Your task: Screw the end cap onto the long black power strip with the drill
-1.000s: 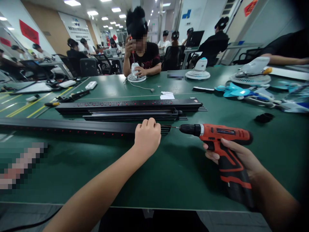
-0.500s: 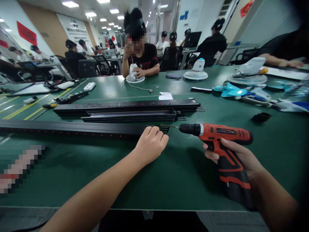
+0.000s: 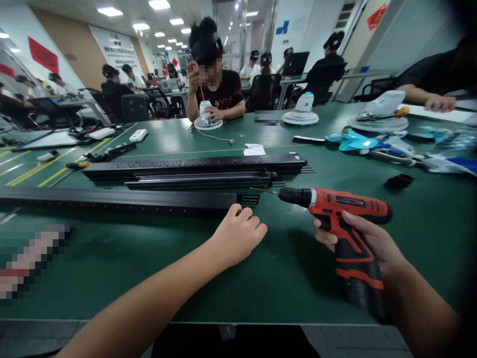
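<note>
My right hand (image 3: 367, 243) is wrapped round the grip of a red and black cordless drill (image 3: 350, 201). The drill points left, and its long thin bit (image 3: 264, 191) ends in the air just above the end of a long black bar (image 3: 122, 198). That bar lies lengthwise on the table, a row of red dots along its near side and slotted prongs (image 3: 250, 200) at its right end. Beside this end is my left hand (image 3: 240, 233), its fingers curled in. What its fingertips hold, if anything, is hidden.
Behind the bar lie another black bar (image 3: 194, 164) with red dots and some thin black rails (image 3: 201, 179). A small black ring-shaped part (image 3: 399, 181) sits to the right. Teal fan blades (image 3: 352, 140) and white fan parts (image 3: 300, 117) stand farther back. Across the table a person works on a fan.
My left hand has shifted slightly right and towards me, uncovering the slotted prongs. The drill bit's tip has risen and come away from the bar's end.
</note>
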Tool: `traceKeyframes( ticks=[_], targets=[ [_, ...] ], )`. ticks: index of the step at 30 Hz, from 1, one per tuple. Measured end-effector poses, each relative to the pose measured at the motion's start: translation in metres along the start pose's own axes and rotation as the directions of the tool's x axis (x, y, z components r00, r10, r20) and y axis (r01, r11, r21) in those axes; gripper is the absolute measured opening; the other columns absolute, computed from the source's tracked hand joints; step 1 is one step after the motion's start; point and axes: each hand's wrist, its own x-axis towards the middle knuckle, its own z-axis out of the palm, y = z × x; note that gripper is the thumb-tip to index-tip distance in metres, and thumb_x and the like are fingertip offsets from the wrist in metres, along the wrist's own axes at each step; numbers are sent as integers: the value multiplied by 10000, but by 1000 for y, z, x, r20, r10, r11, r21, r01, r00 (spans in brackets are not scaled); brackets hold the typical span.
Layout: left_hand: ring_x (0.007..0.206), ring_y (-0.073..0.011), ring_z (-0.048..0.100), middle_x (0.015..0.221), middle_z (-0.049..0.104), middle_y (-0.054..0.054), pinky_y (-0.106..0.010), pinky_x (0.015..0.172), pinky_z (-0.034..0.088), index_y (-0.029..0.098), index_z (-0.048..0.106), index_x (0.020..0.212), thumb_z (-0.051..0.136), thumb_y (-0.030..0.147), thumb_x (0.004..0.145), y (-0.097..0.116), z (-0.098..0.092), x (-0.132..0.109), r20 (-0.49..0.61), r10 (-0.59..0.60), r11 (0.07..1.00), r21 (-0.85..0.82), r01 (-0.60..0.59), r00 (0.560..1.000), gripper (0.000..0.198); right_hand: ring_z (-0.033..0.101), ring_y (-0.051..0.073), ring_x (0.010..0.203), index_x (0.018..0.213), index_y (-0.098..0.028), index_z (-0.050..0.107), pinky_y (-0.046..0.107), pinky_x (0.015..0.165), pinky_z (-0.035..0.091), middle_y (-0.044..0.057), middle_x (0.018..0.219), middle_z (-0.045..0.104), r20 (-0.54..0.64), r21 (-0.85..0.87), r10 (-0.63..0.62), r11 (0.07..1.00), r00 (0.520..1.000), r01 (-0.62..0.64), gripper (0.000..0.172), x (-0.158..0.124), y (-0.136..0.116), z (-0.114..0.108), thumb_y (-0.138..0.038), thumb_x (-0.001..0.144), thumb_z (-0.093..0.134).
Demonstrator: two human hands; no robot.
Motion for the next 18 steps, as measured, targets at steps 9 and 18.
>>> traceKeyframes(
  ticks=[9, 18],
  targets=[
    [786, -216, 535, 756, 621, -58, -369, 696, 363, 173, 564, 814, 534, 139, 846, -7, -9, -13, 135, 45, 995, -89, -33, 990, 56, 432, 140, 515, 1046, -177, 658, 238, 386, 413, 39, 671, 545, 2, 63, 28, 998, 1000, -29, 346, 0, -3, 4, -466, 879, 565],
    [752, -204, 593, 809, 632, -56, -327, 613, 413, 174, 577, 862, 535, 149, 853, -10, -14, -14, 287, 38, 986, -165, 11, 957, 50, 424, 145, 528, 1063, -215, 659, 234, 353, 400, 53, 728, 578, -73, 81, 13, 997, 997, -7, 325, -1, -4, 9, -434, 824, 637]
  ],
)
